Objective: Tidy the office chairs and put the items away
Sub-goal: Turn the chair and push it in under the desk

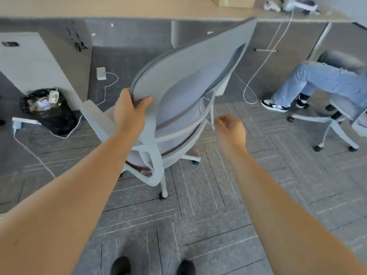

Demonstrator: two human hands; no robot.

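Hidden for the most part: the seat of the office chair (178,100), covered by its own backrest and by the left forearm. Cut off at the right edge: a second chair (337,120) and the seated person (317,82) on it, shown only as light blue jeans and black-and-white sneakers. Blurred and hard to read: white gadgets (288,4) at the far end of the pale wooden surface (119,8), with a white cable (264,62) dropping from them to the floor.

Standing in the middle of the floor, near the surface's grey front panel (backrest turned toward the camera): the office chair, with a broad rounded back in pale grey fabric, a darker rim, curved white plastic supports behind, white armrests and a white star base on dark castors.

Gripping the backrest's upper left edge: the left hand (129,112), thumb on the near face, fingers wrapped over the rim. Loosely curled and holding nothing: the right hand (230,130), just beside a thin white strut at the chair's back; touching or not, cannot tell.

Underfoot: grey carpet tiles (198,225) with fine pale stripes. At left: a black bin bag (49,114) full of crumpled rubbish, a white power adapter (100,73) with its cord, and a grey cabinet (35,62).
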